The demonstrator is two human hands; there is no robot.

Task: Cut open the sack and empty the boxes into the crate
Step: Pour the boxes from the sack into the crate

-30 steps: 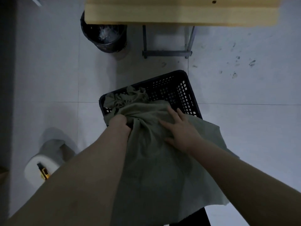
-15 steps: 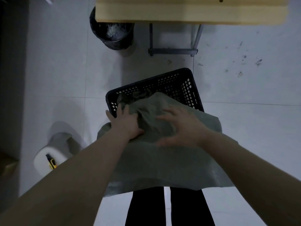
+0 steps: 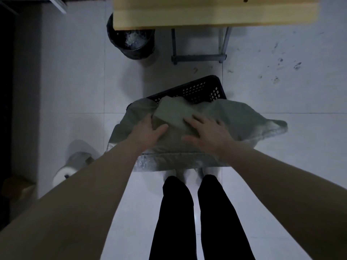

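fingers (image 3: 201, 120) splayed (left, right) across the sack (image 3: 236, 117)

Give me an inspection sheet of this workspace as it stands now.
Surface: pale tiled floor, with scuff marks at the far right.
Job's things: black perforated crate on the floor; grey-green sack draped over its near rim, a boxy shape bulging under the cloth; no bare boxes seen.
Clutter: white roll standing at the left; black bin with clear plastic inside.
Hands: left hand and right hand lie flat on the sack, either side of the bulge.
Cables: nothing seen.
Surroundings: wooden tabletop on a metal frame; the person's legs in black trousers.
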